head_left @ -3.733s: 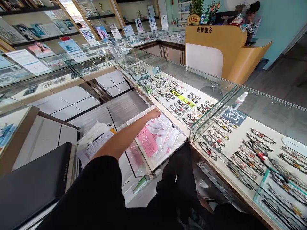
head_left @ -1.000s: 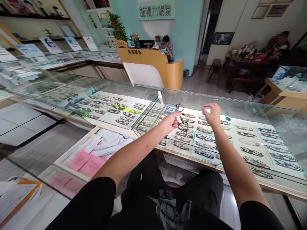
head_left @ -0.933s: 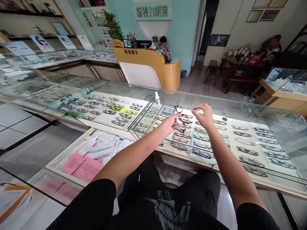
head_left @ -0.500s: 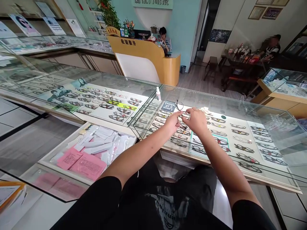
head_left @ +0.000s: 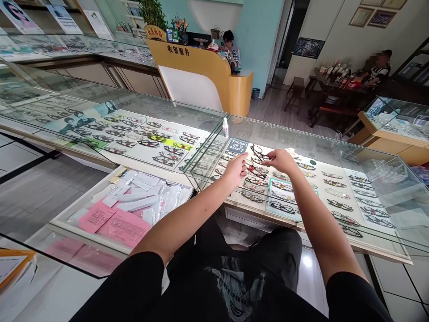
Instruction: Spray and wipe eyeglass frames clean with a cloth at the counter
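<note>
My right hand (head_left: 280, 161) pinches a pair of dark-framed eyeglasses (head_left: 257, 149) by its right side, with the frame tilted over the glass counter. To its left, my left hand (head_left: 236, 170) is apart from these eyeglasses, its fingers curled in; whether anything is inside them is hidden. Under both hands, rows of eyeglasses (head_left: 256, 181) lie in the glass display case (head_left: 362, 243). A dark card with white lettering (head_left: 237, 146) is just beyond my left hand. Close behind that card stands a small white bottle (head_left: 225, 128).
Left of my arm, a glass-topped drawer (head_left: 83, 241) holds pink slips (head_left: 124, 228) and white papers. Another display case (head_left: 140, 165) continues leftward. Across the aisle, a person (head_left: 229, 51) sits behind a yellow reception counter (head_left: 197, 67). Another person (head_left: 378, 69) sits at a cluttered table.
My left hand has come off the eyeglasses and drawn slightly left and down. The right hand, still holding them, has moved a little right. The view has tilted slightly.
</note>
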A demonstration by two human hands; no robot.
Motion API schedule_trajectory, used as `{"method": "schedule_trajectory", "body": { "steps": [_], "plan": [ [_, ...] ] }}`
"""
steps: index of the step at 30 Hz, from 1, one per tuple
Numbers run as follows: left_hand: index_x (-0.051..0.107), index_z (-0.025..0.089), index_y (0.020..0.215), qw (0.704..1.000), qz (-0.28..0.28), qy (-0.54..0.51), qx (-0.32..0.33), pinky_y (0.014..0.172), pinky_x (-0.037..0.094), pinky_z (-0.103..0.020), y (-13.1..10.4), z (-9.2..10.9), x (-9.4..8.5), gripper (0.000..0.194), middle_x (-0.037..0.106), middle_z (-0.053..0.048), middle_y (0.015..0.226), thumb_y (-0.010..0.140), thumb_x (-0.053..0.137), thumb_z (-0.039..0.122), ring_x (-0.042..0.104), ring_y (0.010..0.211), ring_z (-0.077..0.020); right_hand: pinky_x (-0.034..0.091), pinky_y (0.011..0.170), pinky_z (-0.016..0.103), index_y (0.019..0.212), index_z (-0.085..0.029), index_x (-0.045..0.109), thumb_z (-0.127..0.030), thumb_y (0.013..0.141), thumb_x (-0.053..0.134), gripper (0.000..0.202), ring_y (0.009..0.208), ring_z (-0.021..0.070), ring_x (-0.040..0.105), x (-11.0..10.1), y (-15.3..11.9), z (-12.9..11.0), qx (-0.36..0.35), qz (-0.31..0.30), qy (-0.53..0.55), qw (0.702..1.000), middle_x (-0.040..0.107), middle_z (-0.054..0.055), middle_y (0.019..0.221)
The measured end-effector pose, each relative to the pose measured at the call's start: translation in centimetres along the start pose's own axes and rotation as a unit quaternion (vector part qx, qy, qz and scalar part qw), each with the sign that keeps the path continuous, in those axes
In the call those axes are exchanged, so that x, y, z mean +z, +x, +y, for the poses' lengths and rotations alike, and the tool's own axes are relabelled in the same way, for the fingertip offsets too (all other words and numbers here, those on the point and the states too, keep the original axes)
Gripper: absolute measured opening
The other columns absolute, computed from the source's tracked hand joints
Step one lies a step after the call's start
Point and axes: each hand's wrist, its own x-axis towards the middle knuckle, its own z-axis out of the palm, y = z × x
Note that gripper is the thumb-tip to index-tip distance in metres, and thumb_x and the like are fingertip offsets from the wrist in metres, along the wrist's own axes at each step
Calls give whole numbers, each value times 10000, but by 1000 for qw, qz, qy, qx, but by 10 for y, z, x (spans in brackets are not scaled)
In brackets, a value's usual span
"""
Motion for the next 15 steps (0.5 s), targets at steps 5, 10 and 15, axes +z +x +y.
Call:
{"method": "schedule_trajectory", "body": {
  "steps": [5, 10, 15],
  "plan": [
    [736, 171, 998, 998, -45, 22, 30, 432, 210, -201, -20, 17, -63, 293, 298, 102, 605, 804, 888, 329, 257, 464, -41, 553, 858, 335, 1228, -208, 839, -510, 825, 904, 507, 1025, 281, 774, 6, 20, 24, -2, -60, 21, 998, 841, 90, 1155],
    [662, 168, 809, 989, 36, -31, 139, 416, 173, -202, -35, 38, -142, 219, 245, 102, 562, 875, 782, 339, 204, 445, -47, 567, 925, 379, 1211, -212, 850, -572, 816, 888, 536, 1050, 304, 770, 18, 23, 29, -28, -70, 20, 997, 811, 110, 1248],
    [498, 202, 726, 947, 196, -114, 228, 416, 176, -210, -37, 57, -222, 287, 228, 90, 562, 935, 659, 312, 199, 436, -61, 566, 869, 421, 1250, -188, 826, -647, 851, 817, 608, 979, 314, 760, 24, 23, 39, -45, -57, 0, 997, 784, 153, 1241]
  ]
}}
